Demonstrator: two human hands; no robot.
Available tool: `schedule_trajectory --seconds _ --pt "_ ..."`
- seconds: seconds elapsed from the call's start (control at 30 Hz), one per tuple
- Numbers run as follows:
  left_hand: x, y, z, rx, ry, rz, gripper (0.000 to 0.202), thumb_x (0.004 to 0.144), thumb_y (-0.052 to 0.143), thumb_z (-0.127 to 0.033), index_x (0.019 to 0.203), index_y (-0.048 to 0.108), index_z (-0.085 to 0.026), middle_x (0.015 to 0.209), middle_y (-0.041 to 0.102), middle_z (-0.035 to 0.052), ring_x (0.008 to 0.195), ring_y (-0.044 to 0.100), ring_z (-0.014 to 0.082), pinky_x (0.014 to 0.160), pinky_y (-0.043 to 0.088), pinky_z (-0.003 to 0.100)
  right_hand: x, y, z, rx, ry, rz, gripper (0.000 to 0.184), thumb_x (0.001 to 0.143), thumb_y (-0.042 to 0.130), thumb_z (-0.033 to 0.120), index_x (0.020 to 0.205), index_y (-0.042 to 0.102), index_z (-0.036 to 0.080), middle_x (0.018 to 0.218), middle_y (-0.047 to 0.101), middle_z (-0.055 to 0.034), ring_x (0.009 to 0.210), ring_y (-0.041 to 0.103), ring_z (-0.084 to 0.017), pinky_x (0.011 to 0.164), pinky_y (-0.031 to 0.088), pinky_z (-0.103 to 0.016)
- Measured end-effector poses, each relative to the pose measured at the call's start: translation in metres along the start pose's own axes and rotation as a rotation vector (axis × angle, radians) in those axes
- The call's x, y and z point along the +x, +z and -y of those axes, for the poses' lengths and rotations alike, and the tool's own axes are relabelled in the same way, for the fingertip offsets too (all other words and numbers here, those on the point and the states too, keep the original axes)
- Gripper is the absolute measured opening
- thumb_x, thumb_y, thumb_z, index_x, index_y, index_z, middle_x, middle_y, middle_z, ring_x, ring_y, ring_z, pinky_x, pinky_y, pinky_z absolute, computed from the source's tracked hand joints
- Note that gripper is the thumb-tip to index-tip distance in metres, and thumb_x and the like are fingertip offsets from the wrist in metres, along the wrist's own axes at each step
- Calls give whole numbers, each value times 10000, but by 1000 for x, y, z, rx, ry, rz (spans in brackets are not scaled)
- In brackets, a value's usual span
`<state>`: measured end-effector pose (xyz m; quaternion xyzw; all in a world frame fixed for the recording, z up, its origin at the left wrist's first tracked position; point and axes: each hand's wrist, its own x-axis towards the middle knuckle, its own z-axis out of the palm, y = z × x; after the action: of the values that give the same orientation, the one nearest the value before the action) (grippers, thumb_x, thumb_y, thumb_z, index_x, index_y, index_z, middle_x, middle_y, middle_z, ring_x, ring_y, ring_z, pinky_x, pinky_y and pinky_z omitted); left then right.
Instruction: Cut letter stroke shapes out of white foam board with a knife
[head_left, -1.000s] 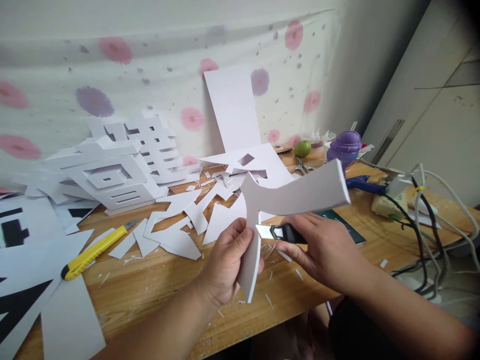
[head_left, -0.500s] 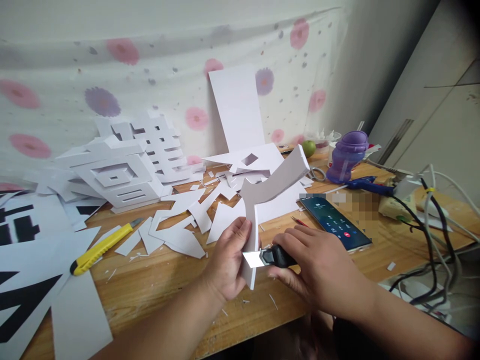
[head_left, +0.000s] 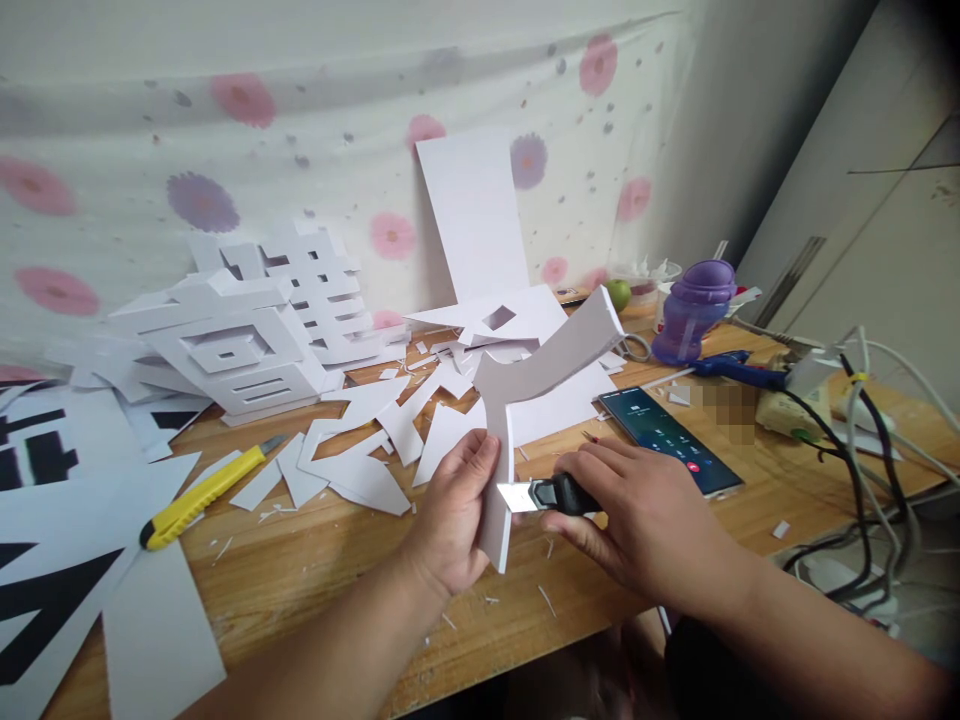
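My left hand (head_left: 457, 510) is closed around the lower stem of a white curved foam board piece (head_left: 536, 365), held upright above the table. The piece bends away to the upper right. My right hand (head_left: 637, 510) grips the black handle of a utility knife (head_left: 559, 494). Its short, wide blade points left and lies at the right edge of the stem, close to my left thumb. Whether the edge is in the board I cannot tell. A yellow snap-off knife (head_left: 206, 497) lies to the left with its blade out.
White foam offcuts (head_left: 367, 480) litter the wooden table (head_left: 315, 600). Cut-out foam characters (head_left: 240, 350) stand behind at left, printed black-and-white sheets (head_left: 52, 520) in front. On the right are a phone (head_left: 667, 435), a purple cup (head_left: 694, 310), a blue-handled tool (head_left: 739, 370) and tangled cables (head_left: 877, 480).
The knife and my right hand have shifted slightly up and right, so the blade covers less of the stem. The foam piece has tilted a little. My left hand keeps its hold.
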<state>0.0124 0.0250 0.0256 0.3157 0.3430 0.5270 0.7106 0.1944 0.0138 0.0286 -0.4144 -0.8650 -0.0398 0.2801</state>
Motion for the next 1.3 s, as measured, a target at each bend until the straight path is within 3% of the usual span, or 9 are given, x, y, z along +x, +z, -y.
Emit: schedule_trajectory --seconds 0.17,0.4,0.63,0.8,1.13,1.3 --pt "0 -1 4 -9 26 47 331 774 753 -414 767 526 -175 549 535 -61 412 491 63 429 431 176 1 -2 -3 9 37 -3 518 964 374 598 834 603 152 741 629 -62 684 572 -217 618 378 -315" --pt "1 0 5 -19 94 19 273 775 769 -345 773 565 -163 573 526 -63 464 471 45 445 416 131 3 -1 8 45 -16 0 519 962 374 600 834 610 156 727 617 -50 651 549 -213 594 356 -314" --pt "0 -3 8 1 24 61 322 787 738 -429 782 535 -178 564 526 -59 423 476 68 415 442 187 1 -3 -2 49 53 11 519 967 369 593 871 612 144 756 634 -63 691 581 -224 615 381 -316" --pt "-1 -3 8 -28 30 49 276 790 754 -355 813 545 -176 647 563 -52 513 529 62 455 476 159 2 -3 4 63 10 12 525 962 369 606 848 605 150 749 630 -59 671 577 -218 612 381 -315" --pt "0 -6 10 12 19 103 295 792 741 -399 816 538 -187 561 521 -63 424 468 59 423 434 184 0 -4 -7 31 51 -19 469 973 381 572 852 580 165 758 631 -56 702 586 -216 611 367 -301" --pt "-1 -7 11 4 22 89 278 789 748 -375 831 543 -193 609 558 -53 463 511 69 431 445 182 2 -3 -3 30 39 9 480 958 390 599 840 573 171 761 633 -57 684 581 -216 610 371 -307"
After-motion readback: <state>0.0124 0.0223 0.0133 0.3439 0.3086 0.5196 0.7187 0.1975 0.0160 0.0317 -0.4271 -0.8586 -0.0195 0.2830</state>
